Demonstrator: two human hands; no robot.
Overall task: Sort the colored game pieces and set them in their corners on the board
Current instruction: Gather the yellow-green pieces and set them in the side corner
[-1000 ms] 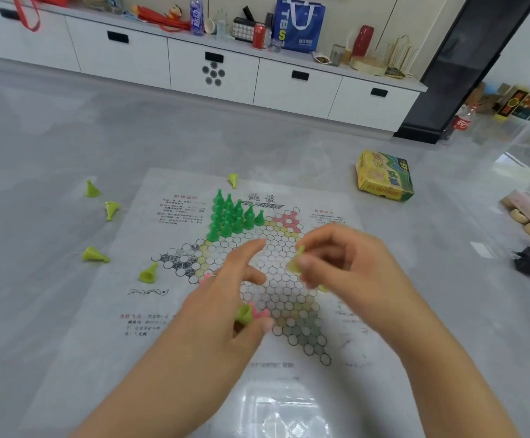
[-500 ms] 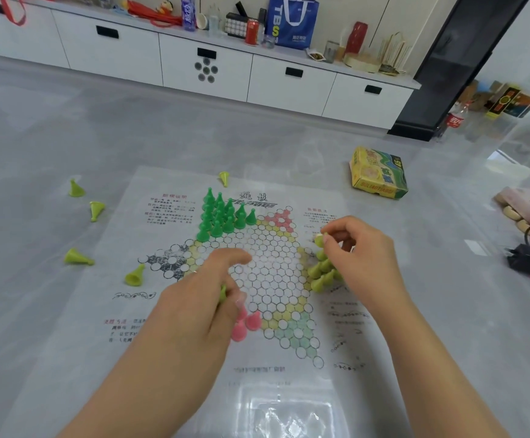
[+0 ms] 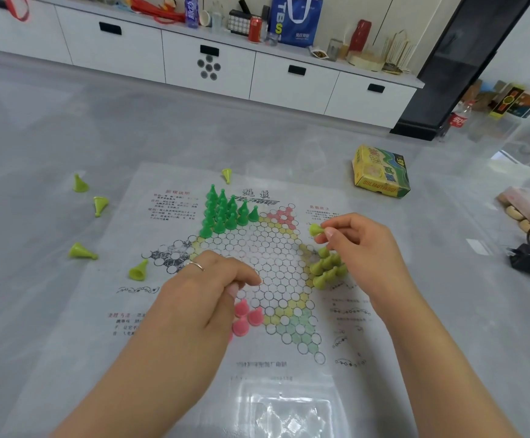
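Your right hand pinches one small yellow-green plastic cone-shaped game piece between thumb and fingertip, holding it out to the left of the knuckles with its long axis lying roughly sideways, rounded end away from you. The spot it seems meant for is the cluster of yellow-green pieces standing on the right-hand corner of the thin printed paper star board, and that cluster sits just below and slightly right of the pinched piece, touching or nearly touching the underside of your fingers. So the coming move looks like a short drop toward you while you tip the piece upright; watch that your curled fingers do not knock its neighbours. Your left hand hangs over the board's near-left part with fingers curled under; whether it holds anything I cannot tell. It is the nearer hand to the pink plastic pieces beside it, and to the stray yellow-green cones lying off the board's left edge on the grey floor.
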